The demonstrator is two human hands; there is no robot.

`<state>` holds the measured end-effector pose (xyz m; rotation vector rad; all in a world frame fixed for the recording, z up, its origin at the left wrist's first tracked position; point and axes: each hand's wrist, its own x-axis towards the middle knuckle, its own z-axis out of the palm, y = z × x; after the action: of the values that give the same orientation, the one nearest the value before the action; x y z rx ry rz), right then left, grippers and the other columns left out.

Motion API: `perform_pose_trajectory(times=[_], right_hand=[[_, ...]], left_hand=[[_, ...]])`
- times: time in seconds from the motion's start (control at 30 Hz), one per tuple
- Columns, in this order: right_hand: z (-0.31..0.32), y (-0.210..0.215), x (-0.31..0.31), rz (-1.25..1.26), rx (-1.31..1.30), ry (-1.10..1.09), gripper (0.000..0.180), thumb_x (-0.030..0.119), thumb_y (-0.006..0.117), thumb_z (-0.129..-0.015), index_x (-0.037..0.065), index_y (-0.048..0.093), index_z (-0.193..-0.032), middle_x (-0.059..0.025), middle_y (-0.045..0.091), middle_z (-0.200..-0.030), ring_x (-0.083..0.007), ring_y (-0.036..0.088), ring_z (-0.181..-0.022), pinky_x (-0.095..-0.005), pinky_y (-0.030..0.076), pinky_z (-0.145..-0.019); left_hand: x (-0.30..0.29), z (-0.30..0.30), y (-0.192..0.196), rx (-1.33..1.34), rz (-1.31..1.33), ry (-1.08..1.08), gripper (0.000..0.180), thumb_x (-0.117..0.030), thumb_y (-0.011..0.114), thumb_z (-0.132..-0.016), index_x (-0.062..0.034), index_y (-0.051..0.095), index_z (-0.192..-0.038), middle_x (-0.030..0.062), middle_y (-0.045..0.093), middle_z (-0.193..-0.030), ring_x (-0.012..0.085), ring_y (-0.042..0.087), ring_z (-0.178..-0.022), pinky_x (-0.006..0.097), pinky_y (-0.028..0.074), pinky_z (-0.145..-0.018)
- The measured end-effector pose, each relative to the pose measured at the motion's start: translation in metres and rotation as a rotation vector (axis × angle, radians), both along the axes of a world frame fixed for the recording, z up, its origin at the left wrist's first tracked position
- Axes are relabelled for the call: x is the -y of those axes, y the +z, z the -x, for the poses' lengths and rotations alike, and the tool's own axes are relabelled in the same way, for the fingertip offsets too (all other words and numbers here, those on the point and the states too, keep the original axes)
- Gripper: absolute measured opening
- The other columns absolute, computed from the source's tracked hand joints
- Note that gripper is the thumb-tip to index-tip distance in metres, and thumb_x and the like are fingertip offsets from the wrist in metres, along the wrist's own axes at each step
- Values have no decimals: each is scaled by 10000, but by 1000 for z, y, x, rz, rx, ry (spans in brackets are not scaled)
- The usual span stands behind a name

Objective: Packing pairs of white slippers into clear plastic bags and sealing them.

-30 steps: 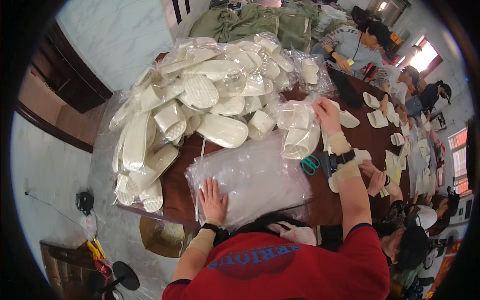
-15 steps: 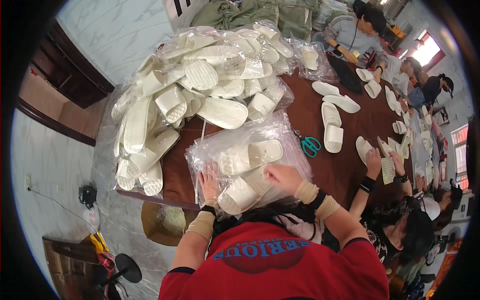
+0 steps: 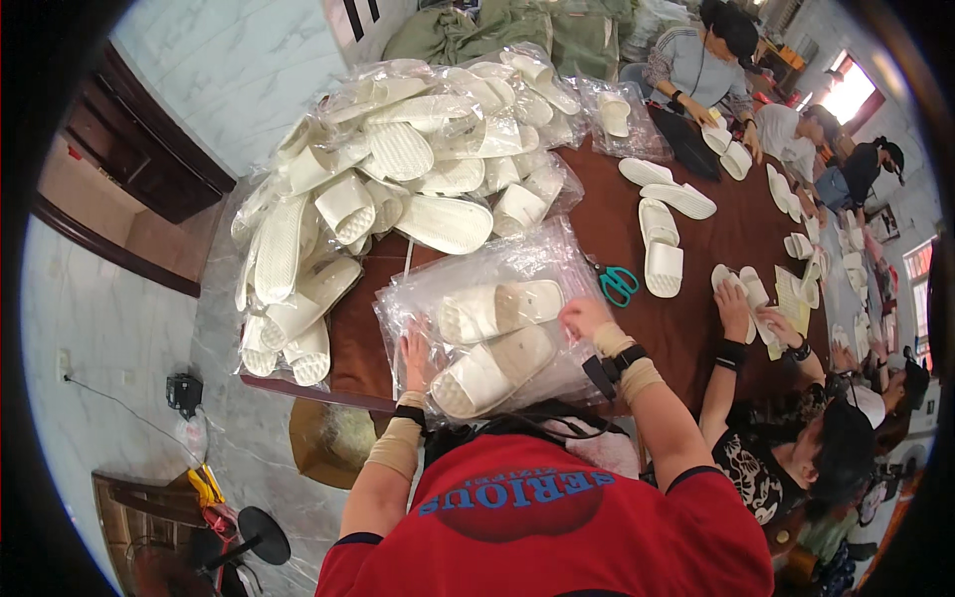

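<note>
Two white slippers lie side by side, the far slipper (image 3: 482,312) and the near slipper (image 3: 497,370), inside a clear plastic bag (image 3: 410,304) in front of me. The bag rests on a stack of similar bags on the brown table. My left hand (image 3: 415,358) lies on the bag's left edge with its fingers stretched out. At the right edge, my right hand (image 3: 587,317) has its fingers closed together on the bag's plastic, near the slippers' ends. Both wrists wear tan wraps and black bands.
A large heap of bagged white slippers (image 3: 398,149) covers the table's far left. Teal scissors (image 3: 618,287) lie right of the bag stack. Loose slippers (image 3: 662,249) lie farther right, where a co-worker's hands (image 3: 734,308) handle another pair. A cardboard box (image 3: 323,443) stands below the table's left edge.
My right hand has moved from above the near slipper rightward to the bag's right edge. My left hand stays on the left edge. The co-worker at right has brought two slippers together.
</note>
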<state>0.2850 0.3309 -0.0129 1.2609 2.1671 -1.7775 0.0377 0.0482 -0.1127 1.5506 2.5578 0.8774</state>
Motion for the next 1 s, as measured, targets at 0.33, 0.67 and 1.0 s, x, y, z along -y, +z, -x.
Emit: perform_pose_trajectory(times=[0.33, 0.67, 1.0], right_hand=[[15, -13, 21, -265, 38, 374, 241, 157, 710, -773, 31, 633, -963, -72, 629, -734, -125, 595, -640, -283, 468, -473], [-22, -21, -6, -4, -139, -136, 477, 163, 681, -801, 32, 514, -1228, -99, 633, -911, -193, 621, -770, -318, 507, -587], [11, -37, -6, -281, -102, 14, 556, 213, 795, -687, 22, 498, -1115, -137, 600, -1008, -248, 574, -946, -346, 453, -827]], left_hand=[[4, -2, -11, -46, -25, 6, 718, -215, 619, -758, -91, 354, -1414, 144, 252, -1508, 327, 178, -1414, 562, 143, -1106], [-8, -12, 9, -45, 4, 80, 643, -236, 640, -774, -31, 400, -1335, 159, 344, -1435, 324, 253, -1383, 545, 174, -1099], [3, -6, -23, -72, -99, 43, 507, -144, 604, -772, 31, 450, -1222, 192, 343, -1438, 338, 267, -1379, 540, 186, -1107]])
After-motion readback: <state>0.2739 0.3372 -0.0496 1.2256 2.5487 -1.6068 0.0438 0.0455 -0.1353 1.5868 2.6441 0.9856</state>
